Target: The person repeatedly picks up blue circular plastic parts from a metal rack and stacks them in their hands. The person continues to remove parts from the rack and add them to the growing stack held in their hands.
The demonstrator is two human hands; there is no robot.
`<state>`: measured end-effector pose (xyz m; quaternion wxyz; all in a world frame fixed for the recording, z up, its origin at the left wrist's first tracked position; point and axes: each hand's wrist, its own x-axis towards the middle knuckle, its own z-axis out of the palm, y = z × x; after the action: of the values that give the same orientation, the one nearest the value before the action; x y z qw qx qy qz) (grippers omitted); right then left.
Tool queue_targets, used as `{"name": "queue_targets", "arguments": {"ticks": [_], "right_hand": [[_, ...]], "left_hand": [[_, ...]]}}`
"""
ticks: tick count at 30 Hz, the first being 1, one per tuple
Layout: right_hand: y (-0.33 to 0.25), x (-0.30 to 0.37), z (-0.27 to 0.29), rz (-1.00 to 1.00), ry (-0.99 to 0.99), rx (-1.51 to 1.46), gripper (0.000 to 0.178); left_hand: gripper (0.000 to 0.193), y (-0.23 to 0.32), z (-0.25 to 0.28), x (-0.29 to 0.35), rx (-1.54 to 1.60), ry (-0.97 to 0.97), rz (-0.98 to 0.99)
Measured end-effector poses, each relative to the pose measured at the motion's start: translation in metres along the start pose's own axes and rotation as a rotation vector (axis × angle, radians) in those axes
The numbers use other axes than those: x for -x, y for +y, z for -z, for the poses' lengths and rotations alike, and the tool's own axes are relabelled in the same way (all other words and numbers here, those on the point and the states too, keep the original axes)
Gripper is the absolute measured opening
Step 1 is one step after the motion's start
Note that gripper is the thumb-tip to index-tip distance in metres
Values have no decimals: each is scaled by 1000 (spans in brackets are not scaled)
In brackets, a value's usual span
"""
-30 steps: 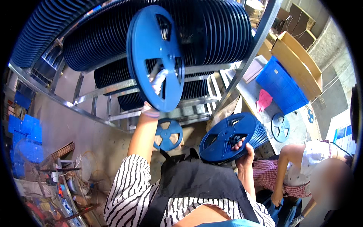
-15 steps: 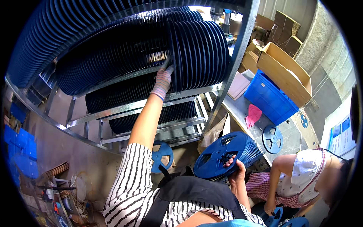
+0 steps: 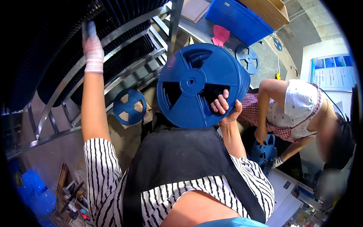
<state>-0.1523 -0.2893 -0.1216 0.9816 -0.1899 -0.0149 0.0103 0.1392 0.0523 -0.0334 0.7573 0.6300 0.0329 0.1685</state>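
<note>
Stack of blue plastic reels (image 3: 196, 85) — round, spoked, right hand (image 3: 225, 108) gripping, gloved left hand (image 3: 92, 47) spread on rack (image 3: 124, 49).

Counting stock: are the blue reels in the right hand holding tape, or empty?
Cannot tell: right hand grips the stack of reels; only plastic faces show.

To your far right, a rectangular blue-and-white poster (image 3: 334, 76) hangs on the wall; brown cardboard boxes (image 3: 269, 10) sit stacked at the top.
</note>
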Motion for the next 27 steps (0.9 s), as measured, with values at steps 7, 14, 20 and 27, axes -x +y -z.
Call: {"name": "queue_targets", "arguments": {"ticks": [7, 14, 20, 27], "right_hand": [[6, 8, 5, -36, -176, -80, 42], [11, -8, -4, -55, -93, -67, 42], [20, -28, -16, -27, -92, -88, 36], [21, -46, -10, -56, -16, -52, 41]], "left_hand": [[47, -63, 50, 144, -402, -96, -346], [47, -93, 74, 214, -370, -166, -21], [46, -93, 83, 197, -241, -44, 91], [43, -93, 33, 194, -183, -449, 353]]}}
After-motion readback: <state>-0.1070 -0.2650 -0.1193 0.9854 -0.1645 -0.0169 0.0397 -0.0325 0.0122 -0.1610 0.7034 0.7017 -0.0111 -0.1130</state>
